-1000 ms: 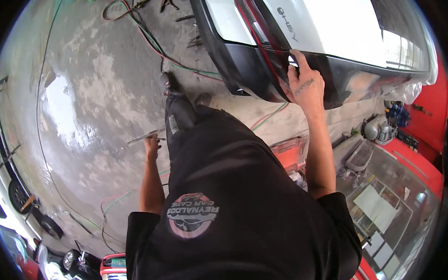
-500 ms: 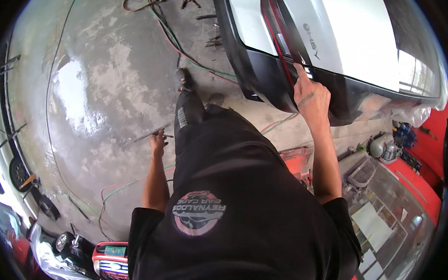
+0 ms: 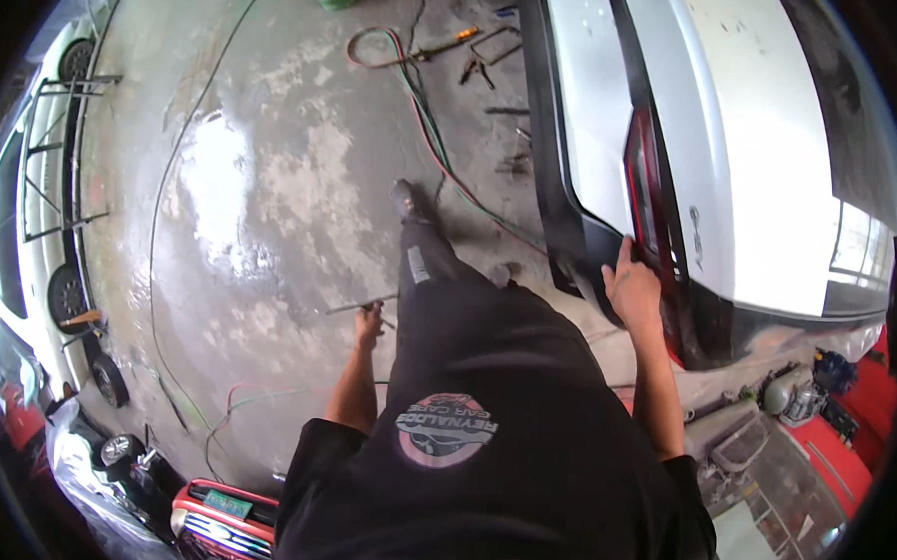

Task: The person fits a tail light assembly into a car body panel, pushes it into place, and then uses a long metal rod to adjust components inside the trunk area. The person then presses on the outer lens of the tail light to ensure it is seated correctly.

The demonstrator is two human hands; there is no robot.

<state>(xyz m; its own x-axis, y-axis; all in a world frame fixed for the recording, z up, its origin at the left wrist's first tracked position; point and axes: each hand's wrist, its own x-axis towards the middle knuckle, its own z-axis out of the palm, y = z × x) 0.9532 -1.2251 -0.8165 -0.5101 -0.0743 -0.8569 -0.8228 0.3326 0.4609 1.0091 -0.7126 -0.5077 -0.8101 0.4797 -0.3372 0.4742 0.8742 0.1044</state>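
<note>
On the right stands a white car with black trim and a long red tail light. My right hand rests against the car beside the lower end of the tail light. Its index finger is stretched out, the thumb stands apart, and nothing is in the hand. Low at my left side, my left hand is closed around a thin dark rod. The rod sticks out past the fingers on the left, over the concrete floor; its exact kind is too small to tell.
Red and green hoses cross the floor to the car, with a torch-like tool and clamps near them. A dark cable runs along the left. Another white car stands behind a metal rack; machine parts lie at right.
My view has swung, so the car sits further right and lower. My right hand has shifted along the tail light's edge toward the black trim. The left hand keeps the rod.
</note>
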